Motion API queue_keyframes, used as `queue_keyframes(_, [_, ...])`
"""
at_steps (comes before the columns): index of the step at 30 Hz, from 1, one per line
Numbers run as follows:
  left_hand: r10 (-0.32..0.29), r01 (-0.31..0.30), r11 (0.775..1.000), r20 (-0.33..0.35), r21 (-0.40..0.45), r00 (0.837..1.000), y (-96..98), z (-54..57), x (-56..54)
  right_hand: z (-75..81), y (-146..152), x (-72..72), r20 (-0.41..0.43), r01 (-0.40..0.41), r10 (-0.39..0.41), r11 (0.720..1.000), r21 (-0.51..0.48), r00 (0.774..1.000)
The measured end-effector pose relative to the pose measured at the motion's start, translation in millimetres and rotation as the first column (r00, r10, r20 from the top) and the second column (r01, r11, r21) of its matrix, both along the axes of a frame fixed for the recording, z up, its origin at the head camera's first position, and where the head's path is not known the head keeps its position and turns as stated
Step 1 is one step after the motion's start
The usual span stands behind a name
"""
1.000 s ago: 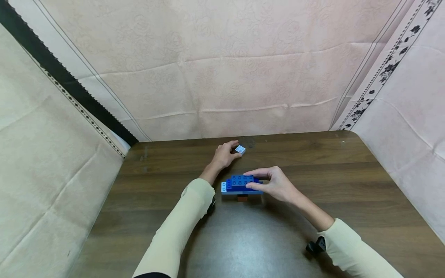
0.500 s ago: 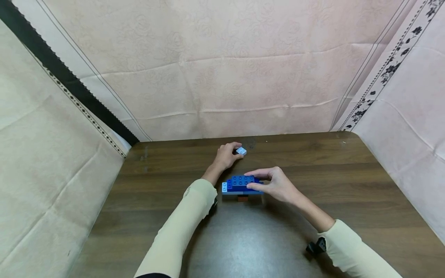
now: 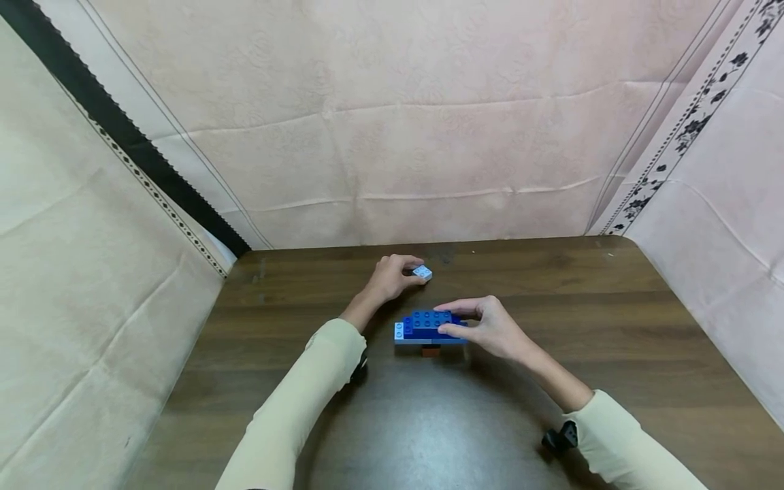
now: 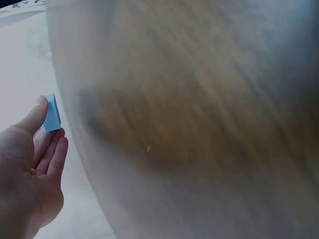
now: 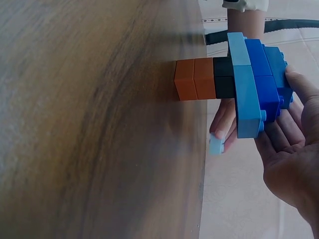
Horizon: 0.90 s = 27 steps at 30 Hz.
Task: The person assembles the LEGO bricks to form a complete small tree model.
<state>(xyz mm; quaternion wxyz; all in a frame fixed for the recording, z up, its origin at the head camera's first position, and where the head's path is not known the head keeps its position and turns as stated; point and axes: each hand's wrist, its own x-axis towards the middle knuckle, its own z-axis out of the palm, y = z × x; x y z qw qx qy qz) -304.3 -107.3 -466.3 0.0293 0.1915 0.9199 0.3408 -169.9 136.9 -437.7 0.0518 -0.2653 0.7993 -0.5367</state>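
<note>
Near the table's back edge my left hand (image 3: 390,278) pinches a light blue toy brick (image 3: 422,272) between thumb and fingers; the left wrist view shows this brick (image 4: 51,114) at the thumb tip. Closer to me, my right hand (image 3: 496,330) grips the upper dark blue bricks of a toy-brick build (image 3: 429,327), thumb on the near side and fingers behind. From the side, in the right wrist view, the build has orange-brown bricks (image 5: 192,79) at its foot, dark bricks (image 5: 224,77) above, then a wide light blue layer (image 5: 245,99) and stepped blue bricks (image 5: 264,82) on top.
The build stands upright on a brown wooden table (image 3: 551,286). Pale patterned cloth (image 3: 398,136) hangs behind the table and along both sides. A black device (image 3: 559,439) is strapped at the right wrist.
My left hand, with the light blue brick, has come slightly nearer to me and to the left. The right hand and the build hold still; the head view shifts a little.
</note>
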Motion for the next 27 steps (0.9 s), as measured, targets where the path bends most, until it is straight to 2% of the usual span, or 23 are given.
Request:
queue_keyframes(7, [-0.065, 0.066, 0.997, -0.028, 0.047, 0.997, -15.6, 11.7, 16.9, -0.5, 1, 1.4, -0.015, -0.003, 0.003, 1.000, 0.008, 1.000])
queue_keyframes(14, [-0.165, 0.174, 0.976, -0.081, 0.134, 0.983, -27.4, 22.2, 39.3, 1.6, 0, 1.9, -0.018, -0.014, 0.014, 1.000, -0.003, 1.000])
queue_keyframes(23, [-0.205, 0.227, 0.944, -0.113, 0.239, 0.972, -35.0, 49.3, 71.1, 3.8, 0, 2.4, -0.037, -0.009, 0.010, 1.000, 0.012, 0.999])
queue_keyframes(27, [-0.226, 0.250, 0.935, -0.120, 0.252, 0.967, -36.9, 58.1, 83.5, 3.9, 0, 1.8, -0.035, -0.013, 0.013, 1.000, 0.008, 0.999])
